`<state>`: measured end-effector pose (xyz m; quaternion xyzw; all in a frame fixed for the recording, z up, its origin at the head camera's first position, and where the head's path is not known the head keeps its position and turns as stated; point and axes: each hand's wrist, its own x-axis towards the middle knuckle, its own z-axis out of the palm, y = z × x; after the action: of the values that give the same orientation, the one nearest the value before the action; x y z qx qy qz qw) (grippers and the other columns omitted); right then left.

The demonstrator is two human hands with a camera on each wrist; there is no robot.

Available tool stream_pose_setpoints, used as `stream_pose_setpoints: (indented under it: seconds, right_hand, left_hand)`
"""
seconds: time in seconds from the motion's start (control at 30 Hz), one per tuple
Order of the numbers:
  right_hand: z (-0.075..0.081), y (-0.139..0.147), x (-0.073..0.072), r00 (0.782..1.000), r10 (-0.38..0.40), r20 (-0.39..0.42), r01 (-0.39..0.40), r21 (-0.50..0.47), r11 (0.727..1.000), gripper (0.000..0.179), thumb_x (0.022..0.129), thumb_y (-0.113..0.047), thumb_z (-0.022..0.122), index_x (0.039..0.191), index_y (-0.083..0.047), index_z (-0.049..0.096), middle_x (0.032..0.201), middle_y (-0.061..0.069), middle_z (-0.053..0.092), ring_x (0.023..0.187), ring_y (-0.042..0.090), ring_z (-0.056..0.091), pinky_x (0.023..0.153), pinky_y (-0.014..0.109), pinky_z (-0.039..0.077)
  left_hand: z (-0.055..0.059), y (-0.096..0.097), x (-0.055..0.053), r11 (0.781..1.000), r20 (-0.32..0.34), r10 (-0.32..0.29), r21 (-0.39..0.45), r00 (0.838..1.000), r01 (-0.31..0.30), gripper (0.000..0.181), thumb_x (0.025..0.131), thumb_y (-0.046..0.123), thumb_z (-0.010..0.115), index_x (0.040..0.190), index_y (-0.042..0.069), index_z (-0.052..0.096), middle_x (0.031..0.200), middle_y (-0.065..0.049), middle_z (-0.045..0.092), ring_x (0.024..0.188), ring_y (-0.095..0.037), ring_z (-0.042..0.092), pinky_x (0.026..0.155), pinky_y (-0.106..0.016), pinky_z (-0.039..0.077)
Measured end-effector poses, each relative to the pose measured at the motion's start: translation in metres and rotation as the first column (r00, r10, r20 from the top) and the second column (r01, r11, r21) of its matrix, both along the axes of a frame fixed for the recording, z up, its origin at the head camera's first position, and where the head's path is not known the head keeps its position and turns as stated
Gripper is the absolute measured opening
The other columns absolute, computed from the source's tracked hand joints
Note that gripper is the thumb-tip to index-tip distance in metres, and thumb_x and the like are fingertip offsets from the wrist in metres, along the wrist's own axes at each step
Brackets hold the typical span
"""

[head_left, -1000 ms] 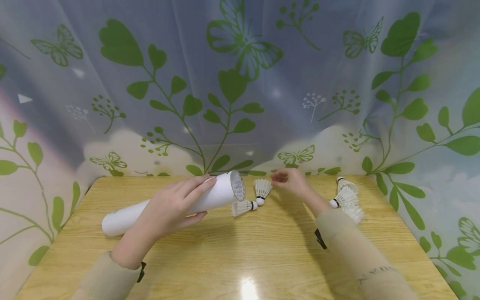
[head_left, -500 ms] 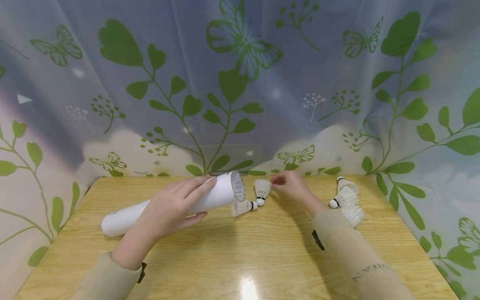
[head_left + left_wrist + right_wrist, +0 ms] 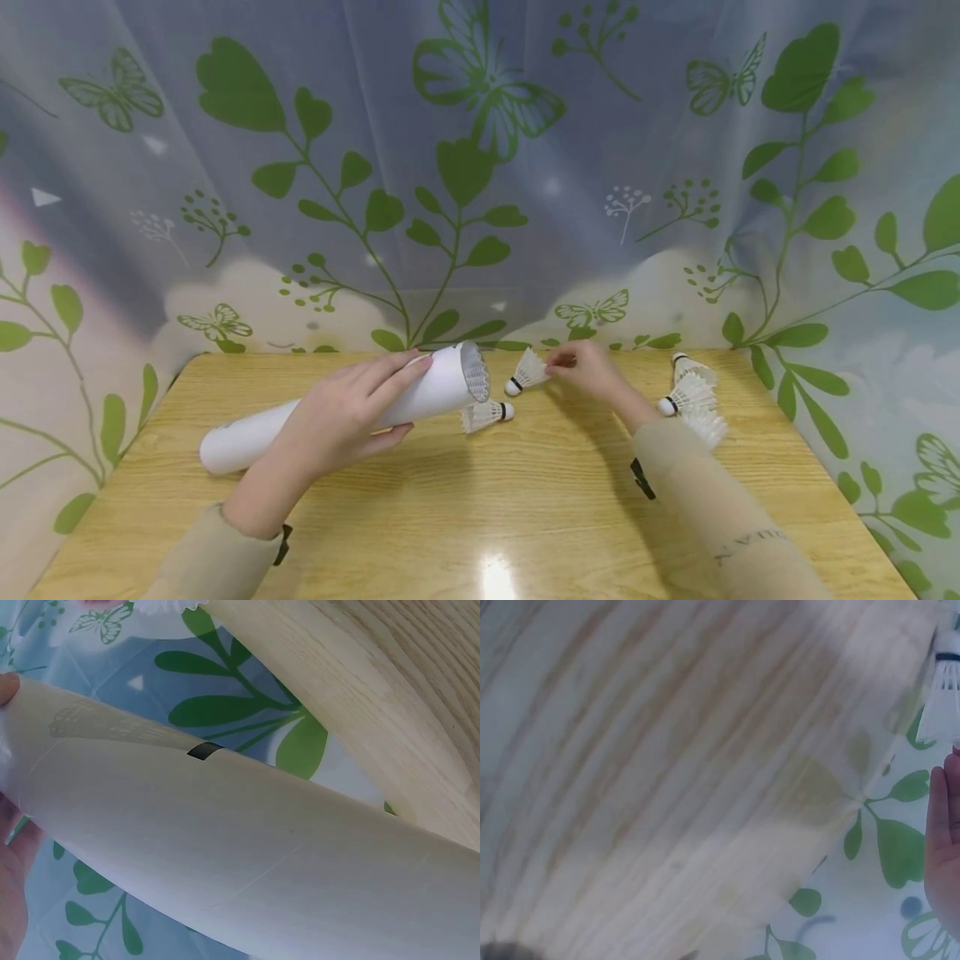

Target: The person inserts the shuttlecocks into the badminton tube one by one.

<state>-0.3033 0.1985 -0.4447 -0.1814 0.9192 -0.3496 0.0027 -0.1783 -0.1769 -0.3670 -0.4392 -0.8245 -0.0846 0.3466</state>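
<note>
My left hand grips a long white tube from above, its mouth turned to the right and raised off the tabletop. White feather tips show inside that mouth. In the left wrist view, the tube fills much of the picture and carries a small dark mark. My right hand pinches the feather edge of a white shuttlecock, whose cork points left and down towards the tube. The right wrist view catches this shuttlecock at the right edge, above the fingers. A second shuttlecock lies just below the tube's mouth, cork to the right.
Beyond my right forearm, a small cluster of shuttlecocks lies on the wooden table, partly behind the sleeve. A curtain printed with leaves and butterflies hangs close along the table's back edge.
My right hand has taken hold of the upright-lying shuttlecock by its feathers and swung it, so its cork now points left, apart from the other one. The left hand and tube stay nearly still.
</note>
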Motion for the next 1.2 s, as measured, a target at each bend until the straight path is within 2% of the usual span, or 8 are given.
stream_pose_setpoints:
  seconds: [0.17, 0.37, 0.7, 1.03, 1.2]
  right_hand:
    - [0.010, 0.003, 0.003, 1.000, -0.007, 0.007, 0.007, -0.007, 1.000, 0.011, 0.097, -0.006, 0.074, 0.103, 0.002, 0.079, 0.101, 0.019, 0.078, 0.095, 0.031, 0.074, 0.088, 0.045, 0.066]
    - [0.024, 0.005, 0.007, 1.000, -0.023, 0.015, 0.024, -0.018, 1.000, 0.014, 0.100, -0.009, 0.073, 0.106, 0.002, 0.078, 0.101, 0.019, 0.078, 0.089, 0.027, 0.072, 0.077, 0.036, 0.062]
    - [0.056, 0.006, 0.018, 0.999, -0.029, -0.037, 0.026, -0.093, 0.995, 0.017, 0.100, -0.014, 0.074, 0.108, 0.000, 0.079, 0.098, 0.016, 0.078, 0.082, 0.016, 0.068, 0.073, 0.027, 0.058]
    - [0.096, -0.006, 0.039, 0.997, 0.001, -0.076, -0.014, -0.171, 0.985, 0.014, 0.098, -0.011, 0.076, 0.105, 0.000, 0.080, 0.099, 0.017, 0.079, 0.083, 0.011, 0.068, 0.074, 0.021, 0.058]
    - [0.120, -0.011, 0.054, 0.996, 0.012, -0.086, -0.034, -0.256, 0.966, 0.014, 0.097, -0.008, 0.076, 0.105, 0.003, 0.078, 0.098, 0.015, 0.079, 0.081, 0.005, 0.067, 0.074, 0.018, 0.058]
  left_hand:
    - [-0.001, 0.001, 0.000, 1.000, -0.001, -0.005, 0.002, 1.000, 0.005, 0.090, 0.070, 0.023, 0.097, 0.149, 0.006, 0.057, 0.133, -0.016, 0.071, 0.102, -0.033, 0.077, 0.085, -0.045, 0.069]
    - [-0.001, 0.001, -0.001, 1.000, 0.009, -0.008, 0.001, 1.000, 0.008, 0.089, 0.070, 0.024, 0.097, 0.148, 0.006, 0.057, 0.134, -0.016, 0.071, 0.103, -0.032, 0.077, 0.085, -0.045, 0.068]
    - [-0.002, 0.001, -0.001, 1.000, 0.007, -0.011, 0.002, 1.000, 0.011, 0.090, 0.069, 0.024, 0.097, 0.148, 0.006, 0.057, 0.133, -0.017, 0.071, 0.103, -0.033, 0.077, 0.085, -0.045, 0.068]
    - [-0.003, 0.002, -0.002, 1.000, 0.004, -0.005, -0.006, 1.000, 0.005, 0.091, 0.069, 0.024, 0.098, 0.148, 0.006, 0.057, 0.133, -0.016, 0.071, 0.102, -0.033, 0.077, 0.084, -0.044, 0.069]
    - [-0.003, 0.003, -0.003, 1.000, -0.002, -0.010, -0.003, 1.000, 0.010, 0.091, 0.068, 0.024, 0.098, 0.147, 0.006, 0.058, 0.133, -0.016, 0.071, 0.102, -0.033, 0.077, 0.084, -0.044, 0.069]
